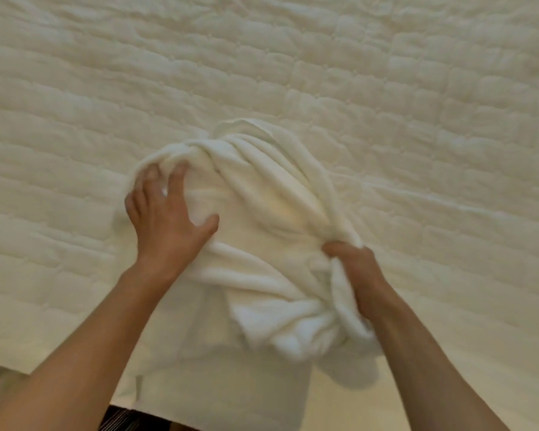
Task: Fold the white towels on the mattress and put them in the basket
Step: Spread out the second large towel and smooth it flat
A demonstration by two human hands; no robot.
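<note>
White towel [262, 219] lay bunched on the mattress [386, 88] near its front edge, long axis running far-left to near-right between both hands. Left hand [165, 213] pressed flat, fingers spread, on the far-left end. Right hand [352, 262] gripped bunched cloth at the near-right end. Basket not visible.
</note>
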